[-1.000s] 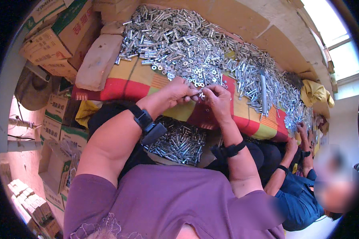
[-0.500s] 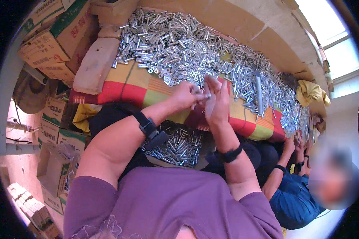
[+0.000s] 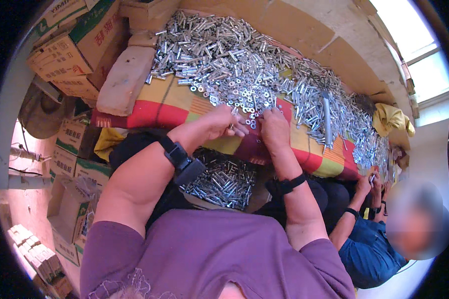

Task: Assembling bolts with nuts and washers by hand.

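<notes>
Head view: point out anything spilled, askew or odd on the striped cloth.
Nothing looks spilled or damaged. The bolts and washers lie in one loose heap on the striped cloth. Both hands, left hand and right hand, work at its near edge.

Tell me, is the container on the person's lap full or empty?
Partly full: the container holds many silvery bolts; its rim is mostly hidden.

One head-worn fisheye view looked steeply down, close over the surface [image 3: 174, 107], its edges bending toward the rim.
</notes>
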Demonstrator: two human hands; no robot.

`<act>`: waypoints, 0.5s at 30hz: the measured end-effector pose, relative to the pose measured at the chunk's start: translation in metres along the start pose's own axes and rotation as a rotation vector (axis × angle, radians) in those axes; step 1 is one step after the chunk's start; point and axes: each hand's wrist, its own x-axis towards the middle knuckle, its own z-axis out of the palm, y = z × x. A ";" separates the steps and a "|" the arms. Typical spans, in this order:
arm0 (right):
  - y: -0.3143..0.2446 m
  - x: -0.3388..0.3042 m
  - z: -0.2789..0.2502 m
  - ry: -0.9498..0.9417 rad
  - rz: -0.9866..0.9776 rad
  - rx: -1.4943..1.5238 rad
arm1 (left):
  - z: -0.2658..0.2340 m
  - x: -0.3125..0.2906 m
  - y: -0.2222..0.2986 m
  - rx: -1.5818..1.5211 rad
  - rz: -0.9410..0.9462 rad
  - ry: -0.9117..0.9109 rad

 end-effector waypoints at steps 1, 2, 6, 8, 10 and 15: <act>0.002 0.000 0.000 -0.035 0.008 -0.015 | 0.002 -0.002 0.004 -0.001 -0.002 -0.004; 0.003 -0.001 0.000 -0.071 0.016 -0.030 | 0.004 -0.004 0.007 0.059 -0.010 0.004; 0.010 -0.006 -0.002 -0.077 -0.035 -0.050 | 0.004 0.000 0.009 0.356 -0.026 0.093; 0.005 -0.005 -0.005 -0.123 -0.055 -0.093 | -0.005 0.011 -0.006 0.409 0.076 0.163; 0.006 -0.004 -0.004 -0.160 0.016 -0.071 | -0.004 0.016 -0.007 0.454 0.174 0.196; -0.024 -0.006 -0.010 -0.093 0.148 0.387 | -0.009 0.018 -0.012 0.379 0.303 0.295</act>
